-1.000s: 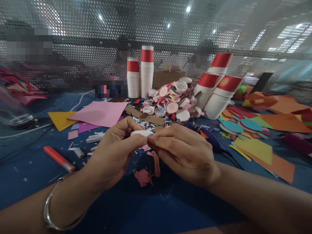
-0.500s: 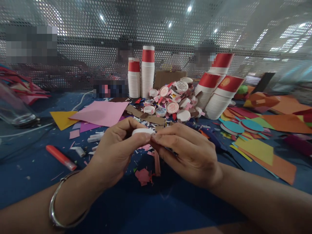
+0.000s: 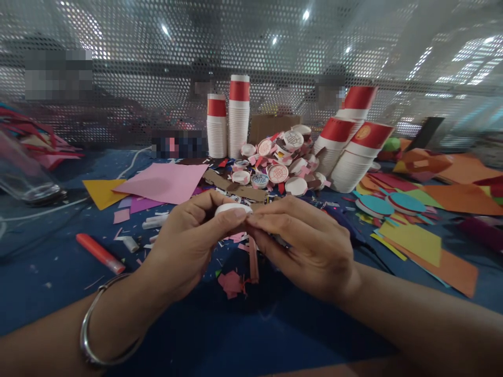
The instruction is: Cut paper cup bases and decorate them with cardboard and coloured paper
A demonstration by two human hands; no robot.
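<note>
A small white disc (image 3: 232, 208) is pinched between the thumb and fingers of my left hand (image 3: 188, 238), in front of my chest over the blue table. My right hand (image 3: 304, 241) has its fingertips pressed together at the disc's right edge; whether they grip the disc itself or something small on it is hidden. Beneath the hands, pink paper scraps (image 3: 230, 284) and a narrow pink strip (image 3: 253, 260) lie on the table. Beyond them is a heap of round paper pieces (image 3: 277, 173), some with printed patterns.
Paper cup stacks (image 3: 239, 118) stand behind, with more leaning stacks (image 3: 349, 162) at the right. Pink paper (image 3: 163, 182), a red glue tube (image 3: 100, 254) and a clear glass (image 3: 29, 180) lie left. Turquoise discs (image 3: 374, 206), coloured sheets (image 3: 412, 242) and a dark cable (image 3: 379, 256) are right.
The white disc has tilted slightly and its top shows a little more. Both hands have stayed in nearly the same place, with small finger movements.
</note>
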